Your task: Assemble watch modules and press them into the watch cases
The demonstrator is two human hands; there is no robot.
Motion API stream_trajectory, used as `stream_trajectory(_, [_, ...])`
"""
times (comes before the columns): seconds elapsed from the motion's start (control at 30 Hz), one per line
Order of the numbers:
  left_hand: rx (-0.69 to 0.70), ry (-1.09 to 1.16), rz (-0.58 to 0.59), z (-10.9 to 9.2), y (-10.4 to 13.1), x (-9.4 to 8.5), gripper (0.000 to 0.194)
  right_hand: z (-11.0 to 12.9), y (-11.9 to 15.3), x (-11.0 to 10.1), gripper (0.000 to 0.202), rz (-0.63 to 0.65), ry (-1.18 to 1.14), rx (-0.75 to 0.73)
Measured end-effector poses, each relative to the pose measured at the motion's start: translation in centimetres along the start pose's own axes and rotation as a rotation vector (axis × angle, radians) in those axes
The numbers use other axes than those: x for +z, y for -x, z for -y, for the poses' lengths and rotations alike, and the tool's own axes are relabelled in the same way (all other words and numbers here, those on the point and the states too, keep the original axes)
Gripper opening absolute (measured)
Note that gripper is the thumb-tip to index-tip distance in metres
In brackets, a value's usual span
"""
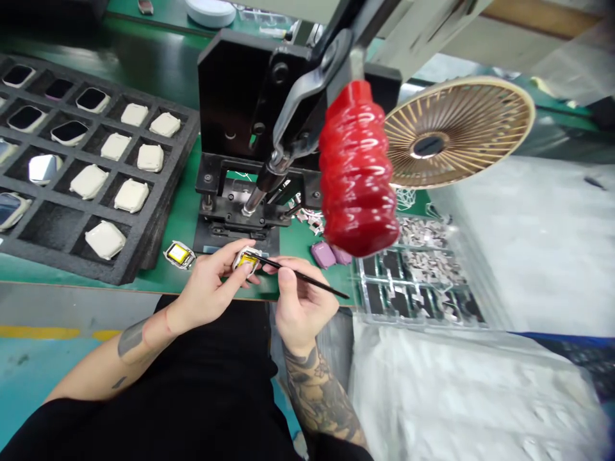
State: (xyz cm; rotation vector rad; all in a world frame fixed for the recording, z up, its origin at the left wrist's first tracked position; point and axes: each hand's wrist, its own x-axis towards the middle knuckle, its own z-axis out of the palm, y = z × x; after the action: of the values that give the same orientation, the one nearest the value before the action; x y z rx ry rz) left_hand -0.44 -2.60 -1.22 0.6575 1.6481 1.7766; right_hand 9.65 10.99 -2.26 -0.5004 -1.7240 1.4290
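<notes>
My left hand grips a small open watch case by its edges, its inside with a yellow part facing up. In my right hand is a thin black stick-like tool, perhaps tweezers, held like a pen. Its tip reaches the inside of the watch case; what it touches there is too small to make out. Left of my left hand, a second open watch case with a yellow part lies on the green mat. Purple watch-shaped pieces lie beyond my right hand.
A black hand press with a red grip stands just ahead, its lever overhanging the bench. A dark foam tray holds several watches at left. At right are a fan and a clear divided box of small metal parts.
</notes>
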Motion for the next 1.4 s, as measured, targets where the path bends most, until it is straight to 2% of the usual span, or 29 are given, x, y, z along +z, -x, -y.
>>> stream_trajectory(0.1, [0.008, 0.019, 0.004, 0.1, 0.0, -0.1, 0.046, 0.6, 0.2, -0.1, 0.012, 0.076, -0.120, 0.109])
stream_trajectory(0.2, [0.005, 0.109, -0.017, 0.2, -0.2, -0.1, 0.048, 1.4, 0.5, -0.6, 0.009, 0.130, -0.154, -0.020])
stream_trajectory(0.27, [-0.002, 0.164, -0.042, 0.1, -0.4, 0.1, 0.050, 1.5, 0.5, -0.9, 0.011, 0.046, -0.101, -0.161])
stream_trajectory(0.33, [-0.015, 0.181, -0.068, 0.0, -0.5, 0.2, 0.053, 1.2, 0.3, -1.0, 0.014, -0.056, -0.036, -0.218])
stream_trajectory(0.4, [-0.026, 0.188, -0.084, -0.2, -0.6, 0.3, 0.055, 0.6, 0.2, -0.9, 0.013, -0.087, -0.001, -0.168])
stream_trajectory(0.5, [-0.043, 0.226, -0.114, -0.6, -0.7, 0.2, 0.056, 0.1, 0.2, -0.6, 0.007, -0.062, -0.033, -0.039])
stream_trajectory(0.6, [-0.079, 0.262, -0.159, -0.8, -0.7, -0.1, 0.054, 0.9, 0.4, -1.5, 0.014, -0.049, -0.083, 0.005])
stream_trajectory(0.67, [-0.100, 0.248, -0.155, -0.8, -0.7, -0.3, 0.052, 2.2, 0.0, -3.9, 0.018, -0.022, -0.136, -0.021])
stream_trajectory(0.7, [-0.104, 0.232, -0.148, -0.7, -0.7, -0.4, 0.052, 3.0, -0.3, -5.7, 0.020, 0.018, -0.166, -0.035])
stream_trajectory(0.8, [-0.099, 0.179, -0.126, -0.6, -0.5, -0.6, 0.051, 5.7, -2.3, -13.4, 0.033, 0.196, -0.160, -0.107])
stream_trajectory(0.87, [-0.089, 0.142, -0.109, -0.6, -0.4, -0.7, 0.052, 7.1, -4.6, -18.9, 0.053, 0.159, 0.031, -0.242])
stream_trajectory(0.9, [-0.085, 0.124, -0.098, -0.7, -0.3, -0.7, 0.052, 7.5, -6.0, -21.3, 0.057, 0.046, 0.186, -0.254])
stream_trajectory(0.93, [-0.083, 0.107, -0.088, -0.7, -0.3, -0.7, 0.053, 7.5, -7.5, -23.2, 0.053, -0.142, 0.336, -0.240])
stream_trajectory(0.97, [-0.081, 0.093, -0.083, -0.7, -0.2, -0.7, 0.054, 7.4, -8.9, -24.4, 0.045, -0.397, 0.453, -0.302])
stream_trajectory(1.0, [-0.080, 0.082, -0.080, -0.7, -0.2, -0.7, 0.055, 7.0, -10.2, -24.9, 0.040, -0.585, 0.529, -0.349])
stream_trajectory(1.03, [-0.082, 0.073, -0.077, -0.8, -0.2, -0.6, 0.055, 6.6, -11.0, -24.8, 0.038, -0.723, 0.572, -0.392])
stream_trajectory(1.07, [-0.083, 0.066, -0.072, -0.8, -0.2, -0.6, 0.055, 6.0, -11.4, -24.0, 0.037, -0.787, 0.596, -0.434])
stream_trajectory(1.1, [-0.082, 0.061, -0.070, -0.8, -0.3, -0.6, 0.054, 5.4, -11.3, -22.6, 0.036, -0.792, 0.614, -0.466])
stream_trajectory(1.13, [-0.078, 0.056, -0.070, -0.8, -0.3, -0.6, 0.052, 4.7, -10.6, -20.9, 0.032, -0.743, 0.630, -0.492])
stream_trajectory(1.2, [-0.068, 0.044, -0.076, -0.9, -0.3, -0.5, 0.048, 3.3, -8.2, -16.6, 0.019, -0.552, 0.674, -0.529])
stream_trajectory(1.3, [-0.058, 0.021, -0.084, -1.0, -0.3, -0.4, 0.043, 1.2, -3.9, -10.6, 0.021, -0.046, 0.742, -0.474])
stream_trajectory(1.33, [-0.057, 0.016, -0.080, -1.0, -0.3, -0.4, 0.042, 0.6, -2.8, -9.1, 0.022, 0.098, 0.792, -0.438])
stream_trajectory(1.4, [-0.057, 0.011, -0.070, -1.0, -0.3, -0.4, 0.040, -0.1, -1.4, -7.2, 0.024, 0.292, 0.916, -0.374])
